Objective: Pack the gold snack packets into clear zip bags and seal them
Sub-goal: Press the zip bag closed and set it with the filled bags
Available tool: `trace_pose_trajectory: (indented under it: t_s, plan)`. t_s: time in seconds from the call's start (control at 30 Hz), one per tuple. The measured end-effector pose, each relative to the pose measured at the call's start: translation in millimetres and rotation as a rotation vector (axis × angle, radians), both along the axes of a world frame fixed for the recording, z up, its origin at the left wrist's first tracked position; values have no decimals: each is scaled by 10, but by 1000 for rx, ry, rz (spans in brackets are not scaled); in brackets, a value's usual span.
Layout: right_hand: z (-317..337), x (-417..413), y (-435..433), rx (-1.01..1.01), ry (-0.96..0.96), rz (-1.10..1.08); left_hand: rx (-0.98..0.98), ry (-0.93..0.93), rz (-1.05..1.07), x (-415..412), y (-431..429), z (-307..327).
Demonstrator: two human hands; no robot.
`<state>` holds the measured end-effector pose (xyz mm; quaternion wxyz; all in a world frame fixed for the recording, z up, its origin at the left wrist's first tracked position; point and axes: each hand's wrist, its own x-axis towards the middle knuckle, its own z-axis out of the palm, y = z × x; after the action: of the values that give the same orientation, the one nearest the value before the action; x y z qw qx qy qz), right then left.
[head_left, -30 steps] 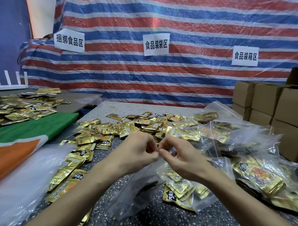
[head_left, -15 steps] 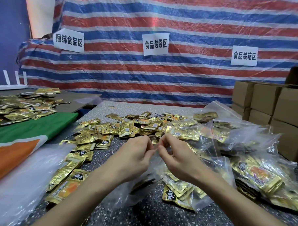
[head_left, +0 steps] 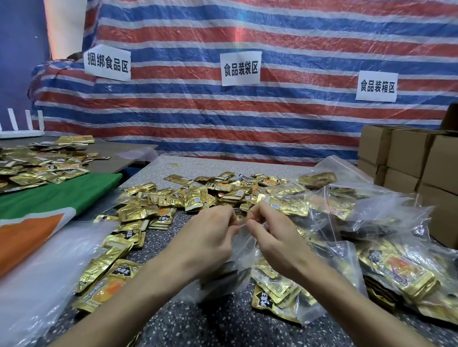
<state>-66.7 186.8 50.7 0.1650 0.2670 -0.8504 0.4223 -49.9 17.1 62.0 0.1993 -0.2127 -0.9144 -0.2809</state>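
Note:
A clear zip bag [head_left: 275, 288] holding several gold snack packets lies on the speckled table [head_left: 215, 330] in front of me. My left hand [head_left: 206, 240] and my right hand [head_left: 275, 238] both pinch its top edge, fingertips almost touching, a little above the table. Loose gold packets [head_left: 195, 195] are heaped behind my hands and along the left [head_left: 108, 257]. Filled clear bags [head_left: 392, 261] pile up on the right.
Cardboard boxes [head_left: 417, 165] stack at the right edge. A green and orange sheet [head_left: 37, 217] and empty clear bags [head_left: 20, 295] lie at the left. More gold packets [head_left: 26, 164] cover a side table by a white router [head_left: 14, 127]. A striped tarp [head_left: 251, 116] hangs behind.
Both hands have risen slightly and moved away from me along the bag's top edge. The bag has shifted a little with them.

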Motion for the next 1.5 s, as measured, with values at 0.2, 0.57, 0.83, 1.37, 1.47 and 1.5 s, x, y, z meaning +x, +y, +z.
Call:
trace_pose_trajectory:
  t_s: [0.2,0.57,0.83,1.37,1.47,1.5]
  plan:
    - [72,24,18,-12,-24,79,80,72,-10,4,-16,54]
    - [128,-4,38,147,153,22,114,54,-8,-25,-85,73]
    - [153,-4,85,164,144,-12,38,43,-28,17,-164,78]
    - [291,129,-70,430,221,-37,2,121,36,41,-161,53]
    - [329,109,-77,434,253,-66,0,159,24,65,-154,62]
    - [333,101,-66,432,246,-75,11,145,8,64,-165,71]
